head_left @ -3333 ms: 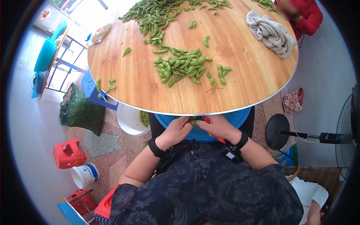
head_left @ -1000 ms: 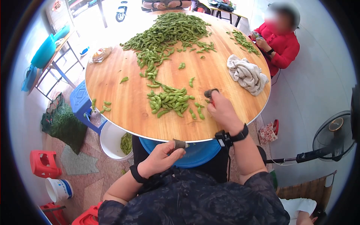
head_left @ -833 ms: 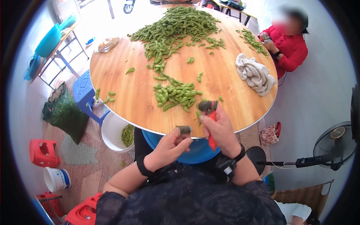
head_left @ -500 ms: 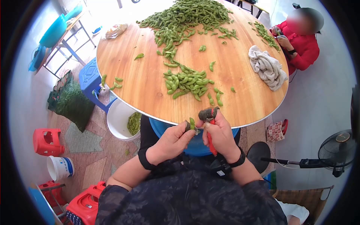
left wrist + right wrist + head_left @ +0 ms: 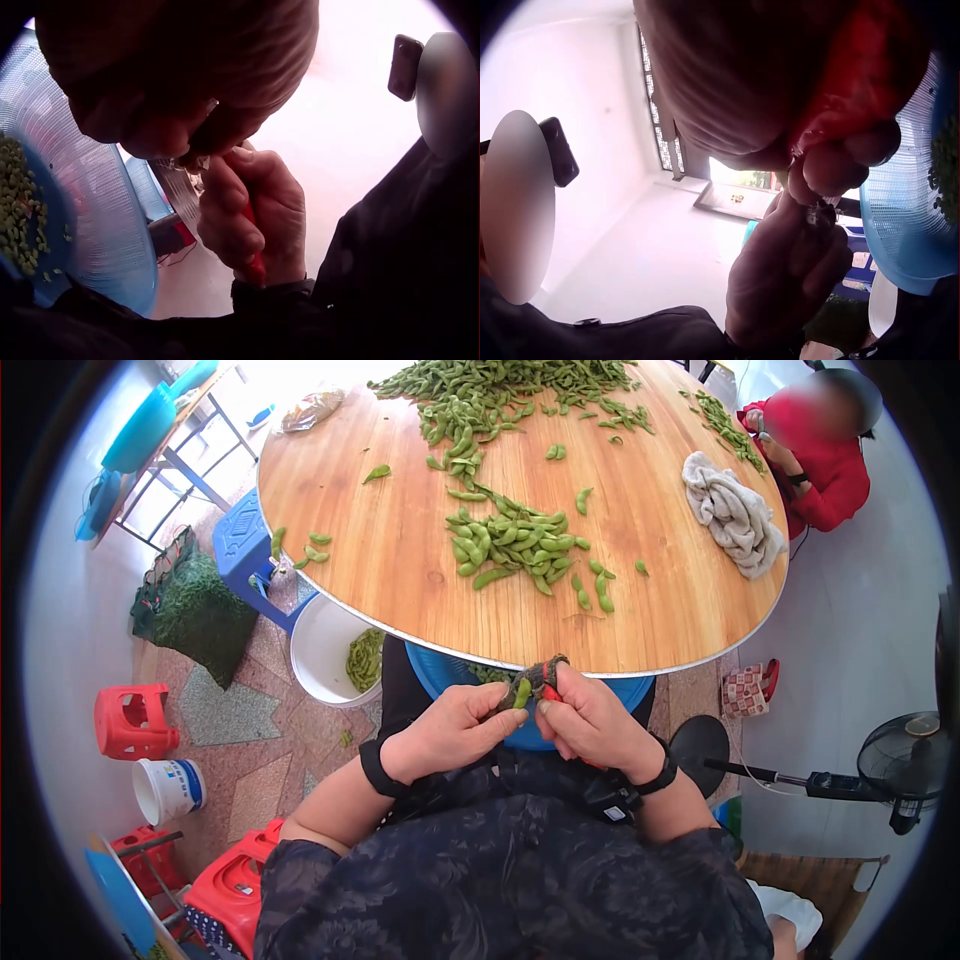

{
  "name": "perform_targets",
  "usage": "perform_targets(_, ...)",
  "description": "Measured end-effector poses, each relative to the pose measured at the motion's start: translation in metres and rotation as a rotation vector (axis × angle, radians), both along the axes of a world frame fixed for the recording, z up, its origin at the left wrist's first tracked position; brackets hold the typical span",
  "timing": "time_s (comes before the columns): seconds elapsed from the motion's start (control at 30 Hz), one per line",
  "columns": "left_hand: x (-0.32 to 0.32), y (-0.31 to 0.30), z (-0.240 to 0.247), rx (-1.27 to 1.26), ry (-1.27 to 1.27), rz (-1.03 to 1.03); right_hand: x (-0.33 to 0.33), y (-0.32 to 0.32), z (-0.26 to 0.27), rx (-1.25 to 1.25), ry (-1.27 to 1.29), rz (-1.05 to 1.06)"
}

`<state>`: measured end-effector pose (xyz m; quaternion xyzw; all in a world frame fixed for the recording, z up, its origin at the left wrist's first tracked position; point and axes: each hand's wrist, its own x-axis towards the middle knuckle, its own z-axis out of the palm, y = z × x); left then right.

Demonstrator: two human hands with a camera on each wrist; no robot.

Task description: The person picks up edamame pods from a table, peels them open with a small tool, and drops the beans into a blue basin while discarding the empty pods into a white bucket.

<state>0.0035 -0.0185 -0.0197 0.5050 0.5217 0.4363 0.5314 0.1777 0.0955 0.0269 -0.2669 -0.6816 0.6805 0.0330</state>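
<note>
Just below the table's near edge, the left hand (image 5: 447, 732) pinches a green pod (image 5: 523, 693) between thumb and fingers, with a dark wrapping on a finger. Touching or nearly touching it, the right hand (image 5: 600, 722) grips a red-handled tool (image 5: 550, 693), whose handle (image 5: 253, 262) shows below the fingers in the left wrist view; its working end is hidden. Dark wrapping also covers a right fingertip. Beneath both hands sits a blue basket (image 5: 430, 668), holding loose green beans (image 5: 26, 217) in the left wrist view. A small pile of pods (image 5: 515, 545) lies on the wooden table (image 5: 400, 600).
A large heap of pods (image 5: 500, 385) and a crumpled cloth (image 5: 735, 515) lie farther back. Left of the knees are a white bucket (image 5: 322, 650) with pods and a blue stool (image 5: 243, 545). A fan (image 5: 900, 760) stands right; a person in red (image 5: 835, 475) sits at the table's right.
The right hand has come back from the tabletop to the left hand, bringing the red-handled tool. A pod has appeared in the left hand's pinch, and the hands have drawn together.
</note>
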Motion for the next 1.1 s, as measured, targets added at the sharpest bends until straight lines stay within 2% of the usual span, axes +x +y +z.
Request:
perform_targets(0.1, 0.0, -0.001, 0.004, 0.018, 0.031, -0.001, 0.001, -0.001, -0.002, 0.008, -0.014, 0.023)
perform_targets(0.17, 0.0, -0.003, 0.007, 0.095, 0.279, -0.017, 0.002, -0.001, -0.002, 0.029, -0.044, 0.042)
perform_targets(0.2, 0.001, -0.003, 0.009, 0.091, 0.279, -0.019, 0.002, -0.002, -0.001, 0.025, -0.044, 0.041)
perform_targets(0.27, 0.004, -0.004, 0.012, 0.431, 0.723, 0.073, 0.003, -0.003, -0.001, -0.017, -0.083, 0.056)
perform_targets(0.4, -0.006, -0.011, 0.014, 0.37, 0.678, -0.041, 0.004, -0.008, -0.005, -0.093, -0.063, 0.047)
perform_targets(0.47, -0.01, -0.012, 0.024, -0.205, -0.106, -0.201, 0.006, -0.008, -0.01, -0.377, 0.075, 0.099)
perform_targets(0.5, -0.014, -0.012, 0.019, -0.274, -0.319, -0.244, 0.005, -0.009, -0.01, -0.382, 0.081, 0.096)
perform_targets(0.53, -0.014, -0.013, 0.014, -0.281, -0.314, -0.245, 0.005, -0.011, -0.01, -0.594, 0.14, 0.083)
perform_targets(0.57, -0.014, -0.013, 0.01, -0.332, -0.619, -0.268, 0.004, -0.012, -0.011, -0.803, 0.201, 0.07)
perform_targets(0.6, -0.014, -0.013, 0.007, -0.379, -0.925, -0.287, 0.001, -0.016, -0.015, -0.805, 0.207, 0.069)
perform_targets(0.67, -0.012, -0.015, 0.005, -0.404, -0.941, -0.225, -0.004, -0.023, -0.03, -0.917, 0.291, -0.083)
perform_targets(0.73, -0.009, -0.016, 0.008, -0.232, -0.215, -0.078, -0.005, -0.024, -0.039, -0.925, 0.28, -0.092)
perform_targets(0.77, -0.008, -0.019, 0.004, 0.03, 0.13, -0.044, -0.007, -0.024, -0.041, -0.922, 0.205, -0.127)
perform_targets(0.8, -0.01, -0.02, -0.003, 0.023, 0.13, -0.044, -0.008, -0.026, -0.044, -0.919, 0.128, -0.158)
perform_targets(0.87, -0.016, -0.023, -0.016, 0.207, 0.68, -0.041, -0.012, -0.03, -0.052, -0.953, 0.115, -0.209)
perform_targets(0.9, -0.016, -0.022, -0.019, 0.206, 0.683, -0.04, -0.014, -0.032, -0.055, -0.979, 0.104, -0.263)
perform_targets(0.97, -0.011, -0.016, -0.025, -0.164, 0.124, 0.153, -0.018, -0.033, -0.058, -0.955, 0.106, -0.277)
perform_targets(1.0, -0.009, -0.013, -0.027, -0.164, 0.126, 0.152, -0.019, -0.034, -0.059, -0.929, 0.106, -0.294)
perform_targets(1.07, -0.007, -0.005, -0.029, -0.407, -0.335, 0.239, -0.017, -0.031, -0.06, -0.941, 0.116, -0.303)
perform_targets(1.1, -0.006, -0.003, -0.03, -0.406, -0.333, 0.235, -0.016, -0.029, -0.062, -0.955, 0.123, -0.311)
